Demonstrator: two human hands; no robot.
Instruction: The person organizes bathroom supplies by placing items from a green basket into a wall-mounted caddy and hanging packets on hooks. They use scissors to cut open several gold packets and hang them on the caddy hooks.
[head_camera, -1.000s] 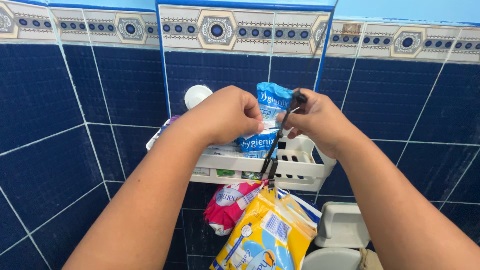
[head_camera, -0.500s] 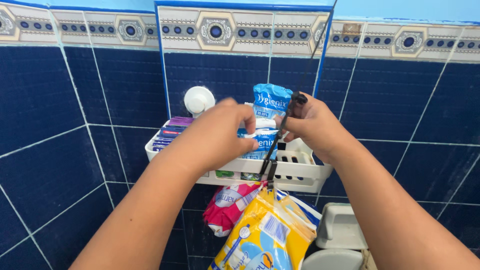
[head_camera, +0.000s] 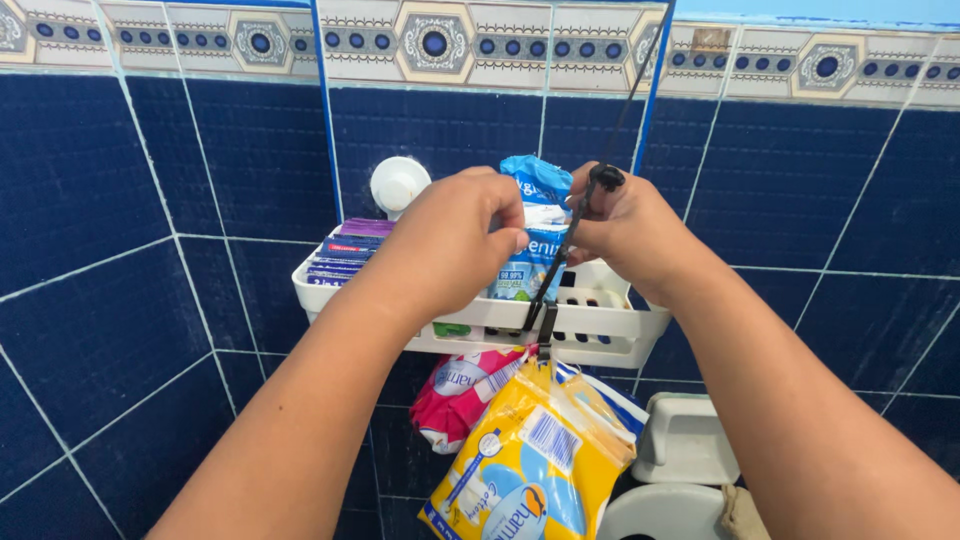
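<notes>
Blue pouch (head_camera: 540, 215) pinched by left hand (head_camera: 450, 245) above white wall caddy (head_camera: 600, 335), not yet set down; right hand (head_camera: 635, 235) grasping black strap (head_camera: 560, 260) beside it.

A blue-and-white pouch (head_camera: 535, 235) stands upright in the white shelf basket (head_camera: 600, 335), and a row of flat purple and blue sachets (head_camera: 345, 255) lies at the basket's left end. Below the basket hang a pink-and-white packet (head_camera: 455, 400) and, in front of it, a yellow-and-blue packet (head_camera: 525, 465) bearing a white barcode label (head_camera: 552, 438).
</notes>
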